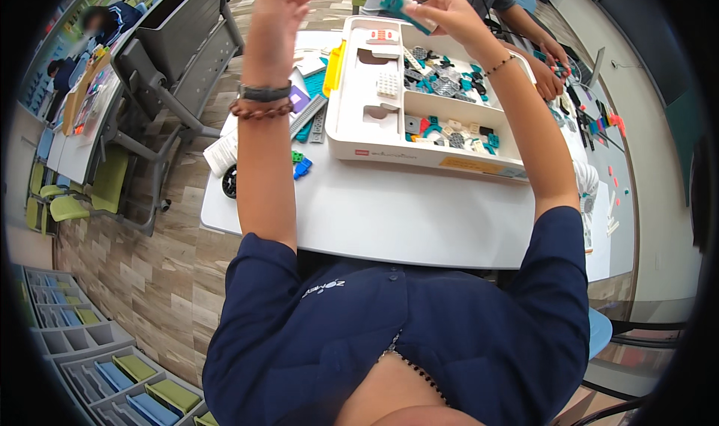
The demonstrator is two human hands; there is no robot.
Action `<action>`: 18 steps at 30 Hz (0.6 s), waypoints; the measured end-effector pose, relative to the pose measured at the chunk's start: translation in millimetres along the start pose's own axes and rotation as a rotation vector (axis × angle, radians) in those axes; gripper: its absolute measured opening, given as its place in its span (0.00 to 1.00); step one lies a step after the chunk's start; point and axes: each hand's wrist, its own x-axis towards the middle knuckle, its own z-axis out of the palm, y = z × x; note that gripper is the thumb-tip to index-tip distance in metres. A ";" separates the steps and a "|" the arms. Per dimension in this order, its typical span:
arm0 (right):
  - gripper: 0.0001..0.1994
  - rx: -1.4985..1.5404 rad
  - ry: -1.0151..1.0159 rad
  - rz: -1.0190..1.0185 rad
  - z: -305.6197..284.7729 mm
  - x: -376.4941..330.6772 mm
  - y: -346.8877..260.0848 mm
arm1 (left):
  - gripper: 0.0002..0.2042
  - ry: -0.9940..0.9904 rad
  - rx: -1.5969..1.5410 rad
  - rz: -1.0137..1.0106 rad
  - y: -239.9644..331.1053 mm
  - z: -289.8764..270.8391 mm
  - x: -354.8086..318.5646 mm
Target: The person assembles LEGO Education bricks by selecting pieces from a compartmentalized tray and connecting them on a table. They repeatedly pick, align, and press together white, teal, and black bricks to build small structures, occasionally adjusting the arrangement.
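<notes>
My right hand (453,16) is raised over the far side of a white sorting tray and pinches a teal-and-white building-brick piece (404,8). To the left, my left hand (288,3) is up in the air beyond the tray's far left corner. Its fingers are apart and nothing shows in them. The white tray (427,161) stands on the table between my forearms. Its larger compartment has grey, black, teal and white parts (449,80), and the nearer one has mixed small bricks (449,134). A white studded brick (387,84) lies on the tray's left section.
Left of the tray lie a yellow piece (335,68), grey beams (308,113), green and blue bricks (301,168) and a black wheel (230,182). Across the white table (374,224), another person's hands (553,72) handle parts. Folded grey tables (176,44) stand at left.
</notes>
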 end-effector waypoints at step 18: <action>0.29 -0.547 -0.436 -0.027 61.1 26.2 26.9 | 0.17 -0.051 0.209 0.063 18.6 -24.1 -2.7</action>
